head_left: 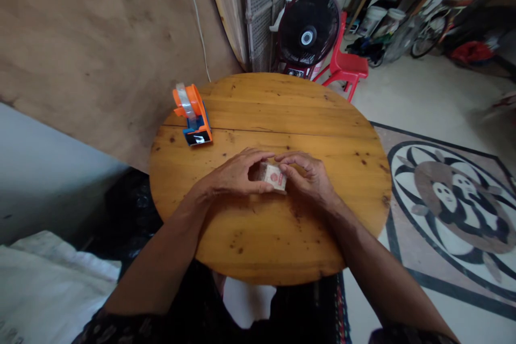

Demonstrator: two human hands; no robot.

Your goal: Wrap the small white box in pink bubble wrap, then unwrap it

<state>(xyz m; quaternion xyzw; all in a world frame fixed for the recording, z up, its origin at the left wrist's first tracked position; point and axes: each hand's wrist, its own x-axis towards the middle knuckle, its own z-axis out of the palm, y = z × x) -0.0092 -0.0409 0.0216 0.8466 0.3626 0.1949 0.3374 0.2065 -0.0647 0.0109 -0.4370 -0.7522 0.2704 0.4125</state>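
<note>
Held near the centre of the round, varnished wooden desk: a small pale cuboid box with red print on the face in view. Gripped from the 9 o'clock side by the left hand, with thumb along the near edge and fingers arched over the far one. Touched at the 1 o'clock corner by the right hand; cannot tell whether that grip closes on it. Seems mid-handling, not yet released by the hands; cannot tell from this view what is finished or left on the box. Further out, at 10 o'clock on the desk, an orange and blue tape dispenser, untouched. Beyond the desk, between 12 and 1 o'clock, a dark round fan; just beside it, towards 1 o'clock, a red plastic chair.
</note>
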